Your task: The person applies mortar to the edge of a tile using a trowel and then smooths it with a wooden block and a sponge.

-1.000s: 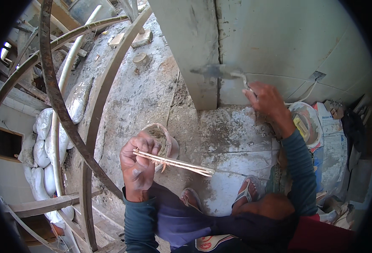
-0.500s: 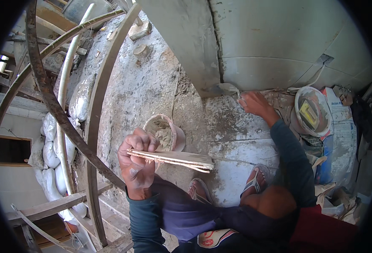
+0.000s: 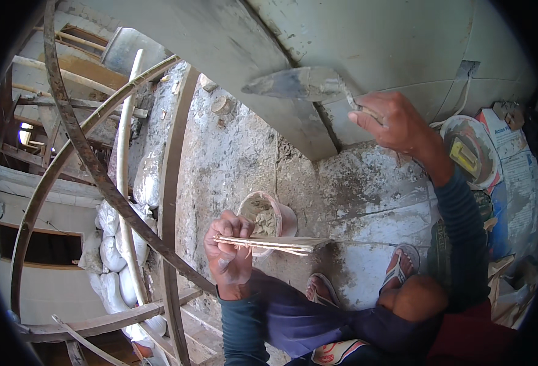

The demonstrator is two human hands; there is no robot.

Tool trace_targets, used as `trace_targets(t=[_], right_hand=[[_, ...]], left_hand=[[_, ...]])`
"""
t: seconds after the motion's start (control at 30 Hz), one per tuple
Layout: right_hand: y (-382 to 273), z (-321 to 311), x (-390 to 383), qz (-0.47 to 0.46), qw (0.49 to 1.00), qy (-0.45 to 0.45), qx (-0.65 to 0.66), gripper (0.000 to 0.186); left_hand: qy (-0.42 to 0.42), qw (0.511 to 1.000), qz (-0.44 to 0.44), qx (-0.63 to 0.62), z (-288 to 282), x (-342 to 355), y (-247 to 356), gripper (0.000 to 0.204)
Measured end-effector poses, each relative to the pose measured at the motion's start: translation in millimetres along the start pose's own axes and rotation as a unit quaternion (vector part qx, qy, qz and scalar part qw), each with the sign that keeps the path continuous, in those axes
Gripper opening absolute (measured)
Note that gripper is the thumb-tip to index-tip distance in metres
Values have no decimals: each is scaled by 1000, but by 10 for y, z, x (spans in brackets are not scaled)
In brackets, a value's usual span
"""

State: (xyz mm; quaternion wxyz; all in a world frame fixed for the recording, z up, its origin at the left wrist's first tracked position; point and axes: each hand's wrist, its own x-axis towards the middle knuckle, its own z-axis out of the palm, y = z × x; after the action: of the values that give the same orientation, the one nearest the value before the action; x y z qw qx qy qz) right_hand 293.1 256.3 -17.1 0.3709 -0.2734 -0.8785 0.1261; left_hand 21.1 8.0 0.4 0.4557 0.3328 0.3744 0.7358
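My right hand [image 3: 397,125] is closed round the handle of a pointed trowel [image 3: 299,84], whose grey-smeared blade lies along the lower part of the plastered wall edge [image 3: 232,67], pointing left. Whether the blade touches the wall I cannot tell. Lower down, my left hand [image 3: 229,250] pinches the end of a thin, flat wooden board [image 3: 281,243] with splintered, layered edges, seen nearly edge-on. Just behind that hand and board stands a pink-rimmed bucket [image 3: 286,216] with grey mortar [image 3: 263,218] inside, partly hidden by them.
A second bucket [image 3: 485,177] at the right holds a yellow-handled tool [image 3: 464,157]. Paper bags [image 3: 516,165] lie beside it. Curved metal strips [image 3: 92,165], wooden poles [image 3: 174,152] and white sacks [image 3: 111,253] crowd the left. My sandalled feet [image 3: 400,268] rest on rough concrete.
My right hand has lifted the trowel from the foot of the wall, up and leftward along it. My left hand still holds the board; the whole view has shifted.
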Motion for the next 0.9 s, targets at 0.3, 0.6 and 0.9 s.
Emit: trace_targets(t=[0.3,0.6,0.9], right_hand=[[-90,-517,-304,166,909,95,370,32],[199,220,-1075,281,806,50,519,33],[274,289,-945,240,899,21,365,32]], left_hand=[[-16,1000,0,-21,-47,-23,-15,38],[-61,997,33,-46,-2,48,31,35],[-52,997,45,-29,-8,69,10,36]])
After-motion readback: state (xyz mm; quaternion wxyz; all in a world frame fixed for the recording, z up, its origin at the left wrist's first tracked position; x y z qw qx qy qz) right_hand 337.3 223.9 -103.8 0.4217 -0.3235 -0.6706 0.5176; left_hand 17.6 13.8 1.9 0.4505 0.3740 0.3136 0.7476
